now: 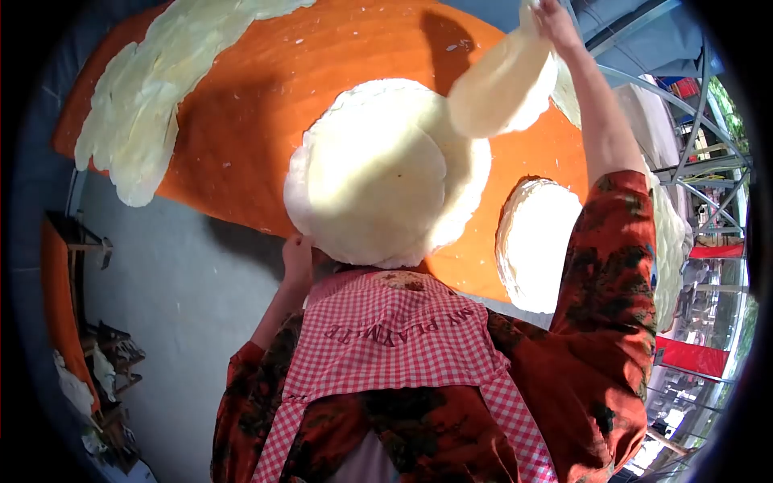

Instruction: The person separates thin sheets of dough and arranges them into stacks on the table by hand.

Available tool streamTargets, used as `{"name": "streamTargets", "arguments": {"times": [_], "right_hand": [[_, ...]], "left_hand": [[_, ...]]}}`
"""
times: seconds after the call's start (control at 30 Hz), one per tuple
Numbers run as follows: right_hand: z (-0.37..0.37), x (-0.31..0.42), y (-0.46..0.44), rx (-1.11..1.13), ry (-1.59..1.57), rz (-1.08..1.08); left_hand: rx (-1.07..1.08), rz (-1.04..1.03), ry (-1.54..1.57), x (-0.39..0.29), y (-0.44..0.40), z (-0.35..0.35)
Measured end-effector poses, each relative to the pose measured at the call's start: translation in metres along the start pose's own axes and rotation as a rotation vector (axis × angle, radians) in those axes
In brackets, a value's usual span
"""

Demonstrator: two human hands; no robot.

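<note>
My right hand (557,26), raised at the upper right, is closed on the edge of a thin round flatbread (503,84). This pale, limp sheet hangs down from my fingers over the table. Below and to its left, a wide stack of flatbreads (374,185) lies on the orange tabletop, its topmost sheet sitting off-centre to the left. My left hand (298,256) is at the stack's near left edge, by the table's rim, with its fingers curled in. Whether anything is between those fingers cannot be made out.
An orange table (241,97) spans the view, with scattered pale flakes. Overlapping flatbreads (137,113) drape over its left edge. A smaller stack (539,245) stands near my right arm. Metal frame bars (700,121) rise at the right. Another orange-topped table (60,298) is at far left.
</note>
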State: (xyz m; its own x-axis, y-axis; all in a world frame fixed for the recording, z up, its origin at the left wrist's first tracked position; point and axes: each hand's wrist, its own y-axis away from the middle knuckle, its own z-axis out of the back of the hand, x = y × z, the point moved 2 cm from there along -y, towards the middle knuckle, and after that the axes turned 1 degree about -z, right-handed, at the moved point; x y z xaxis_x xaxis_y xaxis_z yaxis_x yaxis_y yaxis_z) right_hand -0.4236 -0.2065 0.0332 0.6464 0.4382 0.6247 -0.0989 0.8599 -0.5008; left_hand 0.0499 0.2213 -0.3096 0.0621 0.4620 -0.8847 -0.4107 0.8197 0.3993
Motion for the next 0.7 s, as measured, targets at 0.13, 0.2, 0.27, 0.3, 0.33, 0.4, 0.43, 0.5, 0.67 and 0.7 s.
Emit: {"name": "streamTargets", "arguments": {"times": [0.13, 0.2, 0.27, 0.3, 0.33, 0.4, 0.43, 0.5, 0.67, 0.7], "right_hand": [[-0.029, 0.108, 0.011, 0.204, -0.271, 0.105], [-0.048, 0.200, 0.088, 0.276, 0.417, 0.159], [-0.083, 0.223, 0.164, 0.414, 0.104, 0.000], [-0.101, 0.240, 0.205, 0.489, -0.153, -0.275], [-0.112, 0.243, 0.240, 0.828, 0.060, -0.146], [-0.159, 0.220, 0.313, 0.898, 0.070, 0.511], [-0.173, 0.202, 0.347, 1.041, 0.173, 0.447], [-0.190, 0.186, 0.384, 1.153, 0.202, 0.273], [-0.233, 0.183, 0.397, 0.725, -0.102, -0.146], [-0.242, 0.192, 0.393, 0.643, -0.139, -0.174]], "left_hand": [[-0.247, -0.336, 0.022, -0.070, 0.018, 0.013], [0.128, -0.086, 0.430, -0.080, 0.013, 0.007], [0.393, 0.123, 0.762, -0.097, 0.006, -0.010], [0.521, 0.264, 0.929, -0.102, 0.003, -0.018], [0.564, 0.297, 0.989, -0.102, -0.001, -0.024], [0.652, 0.361, 1.105, -0.095, -0.010, -0.039], [0.840, 0.275, 1.367, -0.099, -0.012, -0.048], [0.745, 0.122, 1.168, -0.080, -0.026, -0.057], [0.674, 0.086, 0.991, -0.071, -0.038, -0.058], [0.683, 0.026, 0.949, -0.065, -0.040, -0.059]]}}
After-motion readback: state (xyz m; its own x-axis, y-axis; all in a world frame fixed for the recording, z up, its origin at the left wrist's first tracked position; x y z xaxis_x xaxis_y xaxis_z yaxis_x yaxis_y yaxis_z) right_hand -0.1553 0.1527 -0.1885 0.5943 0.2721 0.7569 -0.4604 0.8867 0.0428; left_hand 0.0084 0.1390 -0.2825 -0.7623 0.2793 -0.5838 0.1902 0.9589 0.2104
